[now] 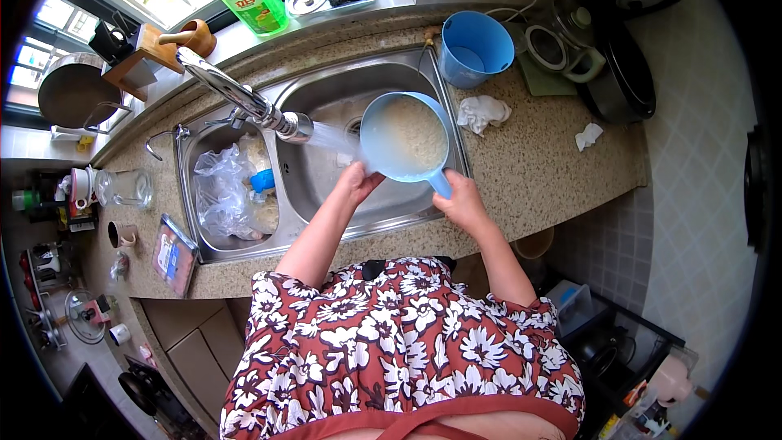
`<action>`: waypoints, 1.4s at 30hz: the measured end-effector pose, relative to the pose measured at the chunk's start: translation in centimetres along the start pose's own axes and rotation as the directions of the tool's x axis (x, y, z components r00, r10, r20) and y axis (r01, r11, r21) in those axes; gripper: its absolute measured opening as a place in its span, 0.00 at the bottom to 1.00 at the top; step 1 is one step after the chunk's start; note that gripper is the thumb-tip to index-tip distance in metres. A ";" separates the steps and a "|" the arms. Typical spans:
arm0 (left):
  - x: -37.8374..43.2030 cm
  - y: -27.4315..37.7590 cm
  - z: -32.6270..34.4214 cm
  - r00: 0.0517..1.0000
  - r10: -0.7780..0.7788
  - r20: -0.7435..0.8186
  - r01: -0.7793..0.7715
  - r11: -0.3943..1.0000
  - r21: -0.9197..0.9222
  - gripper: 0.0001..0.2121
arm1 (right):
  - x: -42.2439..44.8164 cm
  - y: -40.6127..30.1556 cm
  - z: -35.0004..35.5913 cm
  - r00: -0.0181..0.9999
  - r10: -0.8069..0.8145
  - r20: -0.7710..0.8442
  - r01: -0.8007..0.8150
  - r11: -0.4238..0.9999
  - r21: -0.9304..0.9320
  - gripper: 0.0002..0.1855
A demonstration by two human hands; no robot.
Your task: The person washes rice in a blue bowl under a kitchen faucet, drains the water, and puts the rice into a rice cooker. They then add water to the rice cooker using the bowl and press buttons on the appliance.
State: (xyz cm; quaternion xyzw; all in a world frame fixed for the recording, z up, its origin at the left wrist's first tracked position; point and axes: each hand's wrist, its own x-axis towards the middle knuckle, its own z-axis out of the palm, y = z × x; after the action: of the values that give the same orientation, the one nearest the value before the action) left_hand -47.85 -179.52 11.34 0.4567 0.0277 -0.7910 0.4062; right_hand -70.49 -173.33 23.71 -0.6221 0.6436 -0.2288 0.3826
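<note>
My right hand grips the short handle of a light-blue plastic dipper above the large sink basin. Pale grains that look like rice lie in cloudy water inside it. At the dipper's lower left side is my left hand, its fingers blurred and partly hidden, so its hold is unclear. A chrome faucet reaches in from the left. Its running water streams toward the dipper's left wall and my left fingers.
The small left basin contains a clear plastic bag and a blue item. On the granite counter stand a blue bucket and crumpled white tissue. A wrapped tray lies at left; green detergent stands on the sill.
</note>
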 end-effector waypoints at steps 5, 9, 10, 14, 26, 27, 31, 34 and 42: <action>0.5 -0.1 -0.2 0.999 -0.012 0.029 0.011 0.999 0.038 0.14 | 0.1 -0.1 -0.2 1.000 -0.005 0.003 0.005 1.000 -0.008 0.13; 1.7 -0.2 -1.5 0.998 -0.014 0.063 0.010 0.998 0.068 0.13 | 0.3 -0.9 -0.3 0.999 -0.034 0.006 0.035 0.998 -0.043 0.13; 1.7 -0.2 -1.6 0.999 -0.023 0.048 0.020 0.997 0.071 0.13 | 0.3 -0.9 -0.2 0.999 -0.038 0.002 0.038 0.998 -0.043 0.13; 0.9 0.2 -0.6 0.998 -0.047 -0.039 0.049 0.996 0.072 0.12 | 0.4 -0.7 -0.1 0.999 -0.032 -0.015 0.031 0.999 -0.043 0.12; -0.9 0.7 0.5 0.996 -0.005 -0.094 0.018 0.991 0.131 0.14 | 0.8 -1.2 0.0 0.998 -0.056 -0.038 0.053 0.997 -0.052 0.10; -1.0 0.7 0.5 0.995 -0.004 -0.097 0.017 0.991 0.133 0.15 | 0.9 -1.3 -0.1 0.997 -0.065 -0.041 0.063 0.996 -0.061 0.10; -1.3 0.8 1.1 0.997 0.008 -0.075 0.004 0.987 0.163 0.15 | 0.9 -1.4 -0.1 0.998 -0.045 -0.038 0.043 0.998 -0.048 0.10; -1.5 0.7 1.3 0.998 0.024 -0.056 -0.013 0.981 0.195 0.15 | 1.0 -1.4 -0.1 0.999 -0.041 -0.033 0.039 0.997 -0.061 0.10; -1.3 1.0 0.6 0.999 0.041 -0.010 -0.039 0.982 0.187 0.17 | 1.4 -1.7 0.1 1.000 -0.008 0.001 0.008 0.999 -0.050 0.12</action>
State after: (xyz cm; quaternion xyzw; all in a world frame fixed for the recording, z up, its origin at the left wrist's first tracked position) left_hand -47.27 -179.59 12.98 0.4987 -0.0527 -0.7786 0.3772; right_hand -69.30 -174.92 24.65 -0.6343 0.6464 -0.2140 0.3661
